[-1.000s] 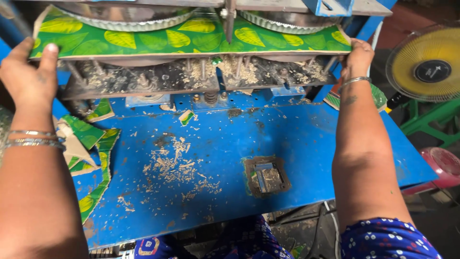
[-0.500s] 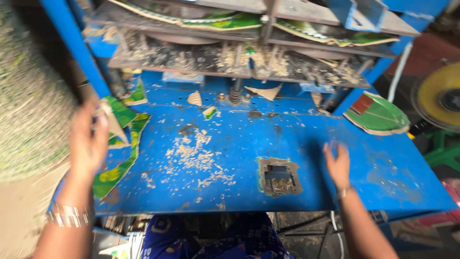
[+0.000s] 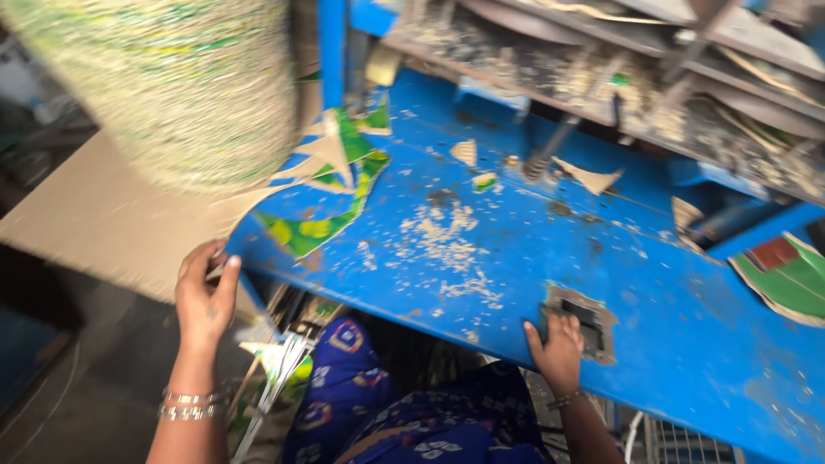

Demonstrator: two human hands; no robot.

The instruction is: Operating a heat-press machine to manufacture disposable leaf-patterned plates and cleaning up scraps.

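Observation:
My left hand [image 3: 206, 296] is curled at the left front corner of the blue metal table [image 3: 687, 344], against the edge of a brown cardboard sheet [image 3: 103, 223]; blur hides whether it grips anything. Bangles circle its wrist. My right hand [image 3: 559, 348] reaches up from below. Its fingers lie spread over the table's front edge, beside a small grey metal plate with a hole [image 3: 593, 318]. Green leaf-printed paper offcuts [image 3: 318, 228] lie on the table's left end, just above my left hand.
A big blurred stack of pale green-edged paper [image 3: 172, 86] fills the upper left. The press's dusty lower frame [image 3: 644, 94] spans the back. A green paper plate [image 3: 791, 275] lies at the right. Paper crumbs [image 3: 447, 241] dust the middle. More offcuts [image 3: 279, 361] hang under the table.
Both hands have come down off the printed sheet in the press. The left one dropped to the table's left corner, the right one to its front edge. The view swung left and down.

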